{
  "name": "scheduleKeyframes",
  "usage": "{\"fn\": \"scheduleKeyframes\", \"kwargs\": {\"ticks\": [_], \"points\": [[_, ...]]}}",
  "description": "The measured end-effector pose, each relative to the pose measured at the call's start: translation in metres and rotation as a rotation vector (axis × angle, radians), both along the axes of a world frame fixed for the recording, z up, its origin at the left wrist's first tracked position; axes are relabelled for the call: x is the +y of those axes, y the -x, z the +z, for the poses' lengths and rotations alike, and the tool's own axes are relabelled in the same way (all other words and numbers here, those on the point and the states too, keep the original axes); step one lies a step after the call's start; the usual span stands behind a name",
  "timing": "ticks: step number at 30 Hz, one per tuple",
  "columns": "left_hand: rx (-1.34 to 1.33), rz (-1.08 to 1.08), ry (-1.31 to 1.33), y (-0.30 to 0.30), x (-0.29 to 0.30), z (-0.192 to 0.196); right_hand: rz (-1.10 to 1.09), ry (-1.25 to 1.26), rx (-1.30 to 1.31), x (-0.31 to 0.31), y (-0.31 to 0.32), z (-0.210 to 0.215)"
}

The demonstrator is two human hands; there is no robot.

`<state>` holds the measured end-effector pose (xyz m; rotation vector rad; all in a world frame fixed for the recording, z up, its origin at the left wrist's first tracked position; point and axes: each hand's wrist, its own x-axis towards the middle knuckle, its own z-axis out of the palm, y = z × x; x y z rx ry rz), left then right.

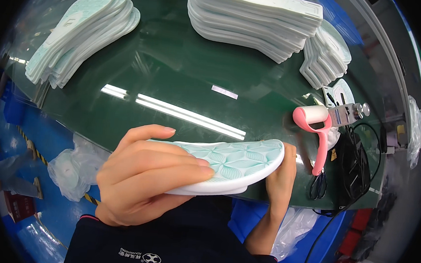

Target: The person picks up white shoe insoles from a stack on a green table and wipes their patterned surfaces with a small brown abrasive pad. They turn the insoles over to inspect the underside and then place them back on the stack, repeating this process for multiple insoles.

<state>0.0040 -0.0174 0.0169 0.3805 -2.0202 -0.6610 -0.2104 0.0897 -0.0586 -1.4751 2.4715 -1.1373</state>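
Observation:
My left hand (145,175) is closed round the left part of a white shoe sole (240,162) with a mint-green leaf pattern on its upper face. Its thumb side is under the piece and its fingers lie across the top, with the index finger raised. A second white edge shows below the sole; whether it belongs to another sole I cannot tell. At the right end, my right hand (282,177) grips the sole from behind, most of its fingers hidden. Both hands hold it above the near edge of the green table (175,71).
Stacked soles stand at the far left (84,32), far middle (250,25) and far right (326,56). On the right lie a pink-handled lint roller (312,121), a clear bottle (344,114), scissors (318,186) and a black pouch (354,169) by a cable. Plastic bags (75,171) sit below left.

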Motion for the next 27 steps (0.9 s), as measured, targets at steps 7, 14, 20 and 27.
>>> {"fn": "scheduleKeyframes", "kwargs": {"ticks": [7, 14, 20, 27], "points": [[-0.054, -0.072, 0.07, -0.005, 0.0, 0.004, -0.054, 0.0, -0.376, 0.002, -0.008, 0.012], [-0.098, -0.067, 0.128, -0.008, 0.003, 0.01, 0.022, 0.597, -0.508, 0.019, -0.043, 0.063], [-0.082, -0.054, 0.114, 0.004, 0.011, 0.009, 0.433, 0.73, -0.608, 0.01, -0.082, 0.087], [-0.132, 0.02, 0.064, 0.007, 0.022, 0.02, 0.434, 0.936, -0.786, -0.006, -0.098, 0.08]]}}
